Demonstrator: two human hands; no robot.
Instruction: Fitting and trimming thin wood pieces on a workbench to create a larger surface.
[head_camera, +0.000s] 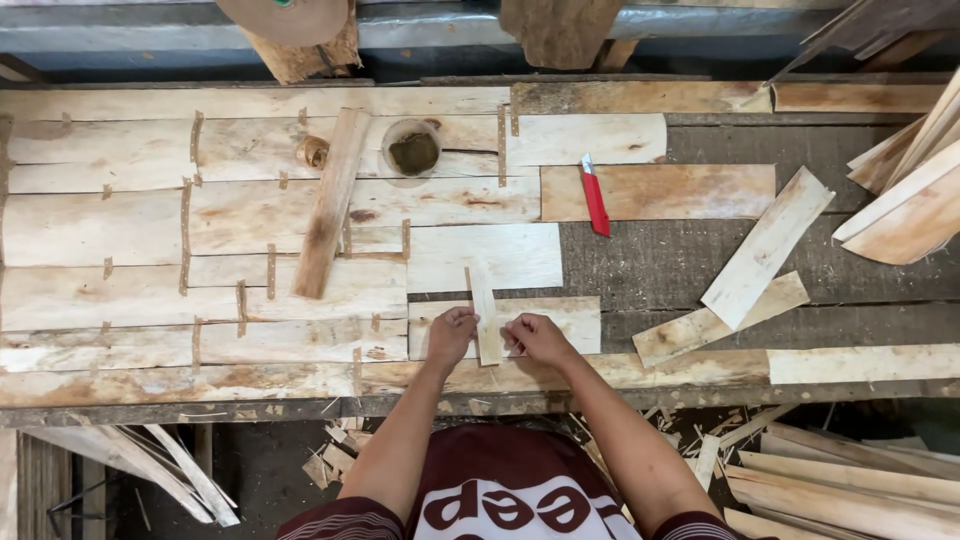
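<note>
My left hand (451, 333) and my right hand (535, 336) press on either side of a narrow pale veneer strip (484, 312) that stands upright across a wide veneer sheet (570, 318) near the bench's front edge. Both hands have fingers curled on the strip's lower part. To the left lies a patchwork of veneer sheets (150, 230) joined by short brown tape pieces. A loose longer wood strip (331, 200) rests diagonally on that patchwork.
A red utility knife (595, 198) lies on a sheet at centre right. A small round cup of dark paste (412, 150) and a tape roll (312, 151) sit at the back. Loose veneer pieces (765, 248) lie right; offcuts pile below the bench (840, 480).
</note>
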